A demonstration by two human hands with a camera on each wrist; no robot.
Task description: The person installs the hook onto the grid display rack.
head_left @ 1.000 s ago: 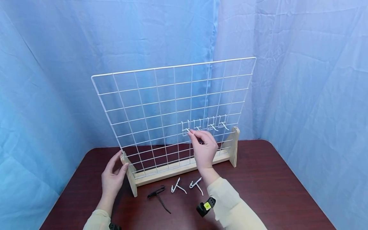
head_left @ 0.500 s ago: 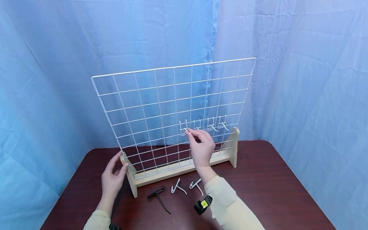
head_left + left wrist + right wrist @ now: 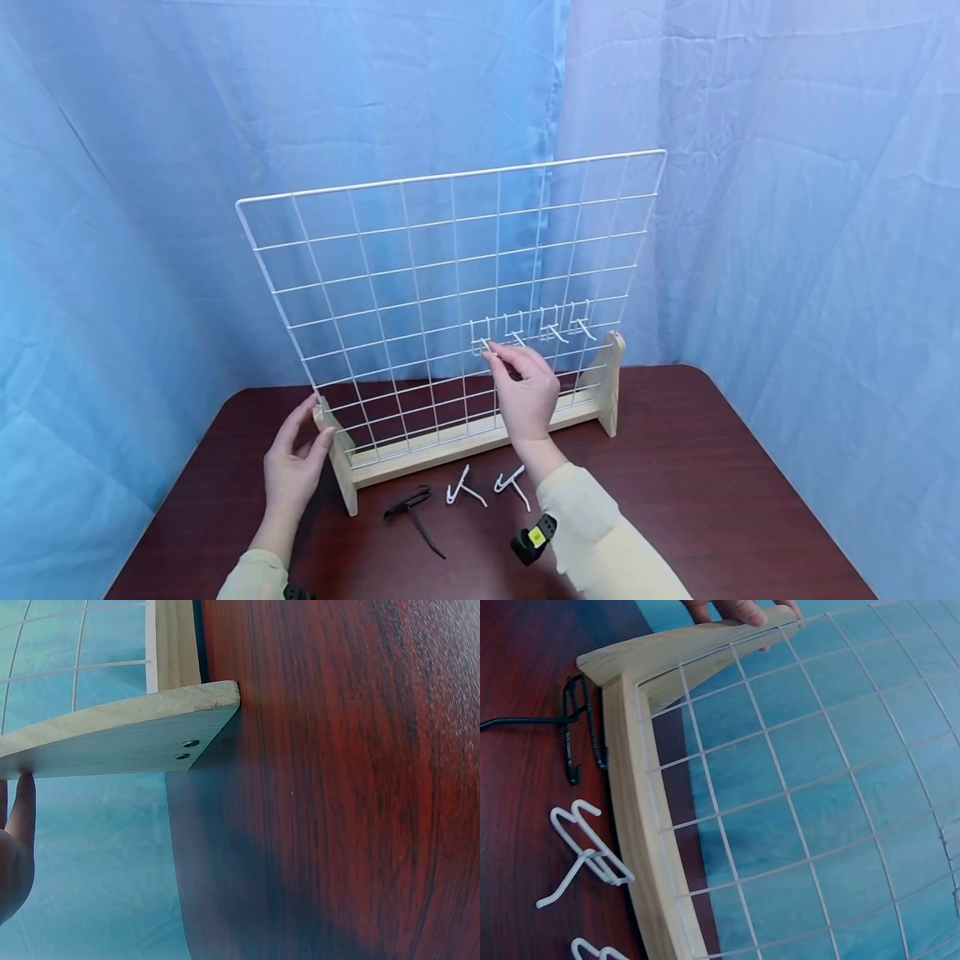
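Note:
A white wire grid panel (image 3: 420, 267) stands in a wooden base (image 3: 450, 450) on the table. My right hand (image 3: 528, 396) pinches the arm of a white grid hook (image 3: 474, 337), which lies against the panel; the fingertips cover the arm's end. To its right, three more white hooks (image 3: 555, 329) hang in a row on one crosswire. My left hand (image 3: 292, 467) grips the base's left wooden upright (image 3: 341, 458), thumb in front. In the left wrist view, fingers (image 3: 24, 810) touch that upright's outer side (image 3: 120, 746). The right wrist view leaves out the right hand.
In front of the base lie a black hook (image 3: 412, 508) and two white hooks, one at the middle (image 3: 465, 487) and one beside the right sleeve (image 3: 512, 487). Blue curtains (image 3: 375, 92) hang behind the dark red table (image 3: 712, 500).
My right hand has shifted slightly left with the hook, then a little down, so the hook's top prongs sit lower than half a second ago. The left hand stays on the upright.

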